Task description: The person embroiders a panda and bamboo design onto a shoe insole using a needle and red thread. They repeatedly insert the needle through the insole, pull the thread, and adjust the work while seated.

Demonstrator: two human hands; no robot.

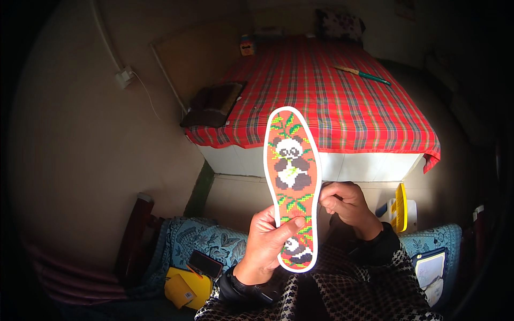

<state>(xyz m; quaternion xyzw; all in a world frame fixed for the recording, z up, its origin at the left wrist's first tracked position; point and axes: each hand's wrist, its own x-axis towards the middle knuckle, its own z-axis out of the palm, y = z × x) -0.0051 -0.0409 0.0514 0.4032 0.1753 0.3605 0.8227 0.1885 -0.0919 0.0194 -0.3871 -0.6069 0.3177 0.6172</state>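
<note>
My left hand (261, 249) grips a shoe insole (292, 179) near its heel end, the thumb lying across the front. The insole is upright, with a white border and a cross-stitch style pattern of two pandas and green leaves on orange-red. Beside its right edge, my right hand (350, 206) is closed, thumb and forefinger pinched together. Any needle or thread between those fingers is too small to make out.
A bed (300, 91) with a red plaid cover stands ahead, a green-handled stick (369, 76) on it. On the blue patterned seat cover (206, 235) lie a phone (205, 264) and yellow pouch (187, 286). Right are a yellow object (399, 208) and a blue-edged case (430, 267).
</note>
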